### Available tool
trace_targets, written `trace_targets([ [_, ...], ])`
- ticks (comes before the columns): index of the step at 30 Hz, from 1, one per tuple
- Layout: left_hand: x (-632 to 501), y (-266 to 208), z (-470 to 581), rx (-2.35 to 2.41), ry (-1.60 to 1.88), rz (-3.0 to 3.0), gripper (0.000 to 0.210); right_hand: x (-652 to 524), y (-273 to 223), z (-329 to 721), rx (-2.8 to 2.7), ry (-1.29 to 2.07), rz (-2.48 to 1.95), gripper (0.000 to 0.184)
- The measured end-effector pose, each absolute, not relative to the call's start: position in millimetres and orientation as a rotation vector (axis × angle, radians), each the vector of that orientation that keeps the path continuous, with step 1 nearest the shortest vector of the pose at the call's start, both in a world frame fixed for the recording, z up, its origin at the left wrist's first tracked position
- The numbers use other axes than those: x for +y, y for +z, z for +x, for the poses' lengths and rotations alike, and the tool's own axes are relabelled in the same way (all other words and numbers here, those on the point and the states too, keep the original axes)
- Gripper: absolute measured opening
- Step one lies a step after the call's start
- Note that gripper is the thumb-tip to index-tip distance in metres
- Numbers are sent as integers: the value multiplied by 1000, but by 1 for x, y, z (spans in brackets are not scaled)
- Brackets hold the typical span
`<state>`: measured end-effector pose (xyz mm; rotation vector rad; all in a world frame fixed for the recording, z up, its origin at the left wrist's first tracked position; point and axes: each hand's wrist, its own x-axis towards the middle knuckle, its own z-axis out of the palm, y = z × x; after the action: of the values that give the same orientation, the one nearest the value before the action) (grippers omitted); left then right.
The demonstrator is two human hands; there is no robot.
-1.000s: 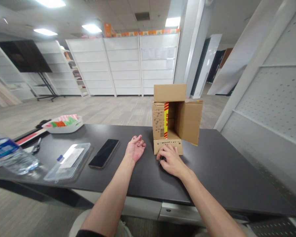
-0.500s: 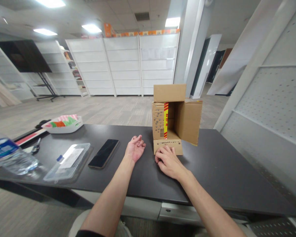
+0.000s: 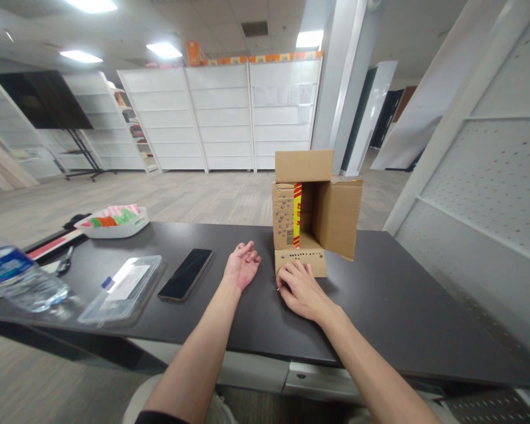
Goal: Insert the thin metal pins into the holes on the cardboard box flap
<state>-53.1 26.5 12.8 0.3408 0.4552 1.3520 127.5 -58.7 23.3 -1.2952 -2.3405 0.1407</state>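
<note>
An open cardboard box [image 3: 283, 218] stands on the dark table, its mouth facing me. Its lower flap [image 3: 302, 255] lies down toward me and carries a row of small dark holes. My right hand [image 3: 301, 290] rests at the near edge of this flap with curled fingers. A tiny shiny tip pokes out by the thumb; what it belongs to is hidden by the fingers. To the left of the box my left hand [image 3: 242, 266] lies palm up on the table, fingers loosely bent and slightly apart, and nothing shows in the palm.
A black phone [image 3: 186, 275] lies left of my left hand. Beyond it are a clear plastic case [image 3: 122, 290], a water bottle [image 3: 22, 277] and a white basket [image 3: 115, 231] with colourful packets. A perforated panel [image 3: 490, 176] borders the right side.
My right hand has shifted very slightly left, and the tiny shiny tip shows more clearly beside the thumb. My left hand and the box have stayed in place.
</note>
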Motion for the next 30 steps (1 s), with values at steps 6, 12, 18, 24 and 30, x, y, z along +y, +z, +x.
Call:
trace_targets([
  [6, 27, 13, -53, 459, 1353, 342, 27, -57, 24, 128, -2227, 122, -1293, 12],
  [12, 26, 13, -53, 467, 1358, 362, 27, -51, 17, 130, -2043, 95, -1315, 7],
  [18, 27, 12, -53, 471, 1353, 361, 27, -47, 13, 134, -1922, 65, -1301, 4],
  [24, 26, 12, -53, 460, 1351, 352, 28, -42, 10, 136, -1833, 77, -1255, 4],
  [30, 26, 13, -53, 470, 1351, 365, 27, -39, 7, 138, -1736, 110, -1190, 6],
])
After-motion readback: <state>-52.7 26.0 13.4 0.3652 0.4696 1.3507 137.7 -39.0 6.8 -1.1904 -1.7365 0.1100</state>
